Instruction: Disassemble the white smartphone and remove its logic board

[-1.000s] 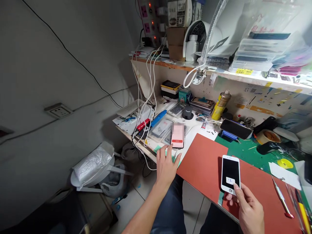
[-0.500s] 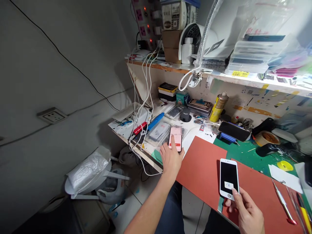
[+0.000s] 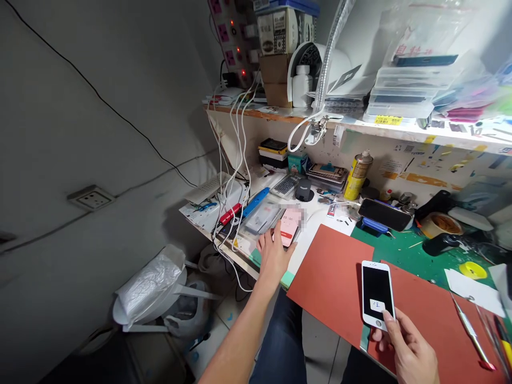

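Note:
My right hand (image 3: pixel 412 344) grips a white smartphone (image 3: pixel 377 290) by its lower end, thumb on the glass. That phone has a black screen and a small white label (image 3: pixel 377 305) with handwriting. On the left, my left hand (image 3: pixel 276 256) has its fingers along one side of a smartphone with a pink screen (image 3: pixel 289 226) and its thumb at the lower right edge. Timer digits and a red button show on that screen; part of it is blurred out. Just left of this phone lies a clear plastic case (image 3: pixel 260 216).
Reddish mats (image 3: pixel 330 277) cover the bench front. A silver pen-like tool (image 3: pixel 470 328) and tweezers lie at right. A black phone (image 3: pixel 384 214) rests on a blue stand. Behind stands a yellow spray can (image 3: pixel 358 175). White cables (image 3: pixel 240 138) hang over the left edge.
My left index finger has moved off the pink screen to the phone's left side. That phone is now turned slightly clockwise. The right hand still holds the white phone in place.

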Tool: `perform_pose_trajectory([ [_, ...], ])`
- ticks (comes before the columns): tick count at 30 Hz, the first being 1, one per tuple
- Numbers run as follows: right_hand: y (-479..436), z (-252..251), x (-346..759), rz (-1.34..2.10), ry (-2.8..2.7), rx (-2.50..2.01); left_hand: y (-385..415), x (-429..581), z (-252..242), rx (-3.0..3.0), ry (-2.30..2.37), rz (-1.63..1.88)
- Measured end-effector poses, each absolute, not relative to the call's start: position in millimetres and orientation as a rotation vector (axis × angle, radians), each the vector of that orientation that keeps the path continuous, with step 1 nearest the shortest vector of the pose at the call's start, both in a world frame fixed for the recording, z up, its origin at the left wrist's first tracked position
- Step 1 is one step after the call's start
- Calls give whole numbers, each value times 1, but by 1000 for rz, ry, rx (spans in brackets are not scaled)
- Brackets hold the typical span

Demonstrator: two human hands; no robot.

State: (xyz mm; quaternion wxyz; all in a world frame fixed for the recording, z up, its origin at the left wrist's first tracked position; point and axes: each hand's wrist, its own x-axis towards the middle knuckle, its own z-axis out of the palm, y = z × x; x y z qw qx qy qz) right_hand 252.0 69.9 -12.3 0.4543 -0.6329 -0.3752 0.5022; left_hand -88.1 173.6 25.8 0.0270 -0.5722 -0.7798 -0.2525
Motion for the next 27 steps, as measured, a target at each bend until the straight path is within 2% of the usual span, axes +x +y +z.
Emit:
perform_pose_trajectory([
  [8,71,-19,255,1255,-916,-1645,233,-124,56,-2139,-2226,-797],
  [14,69,-16,254,1303,-886,-1656,274,-137,54,-2365,-2152,-724],
  [20,69,-21,255,1307,-866,-1635,270,-136,53,-2346,-2107,-763],
  [27,69,-23,258,1287,-889,-1644,223,-152,59,-2162,-2093,-951],
])
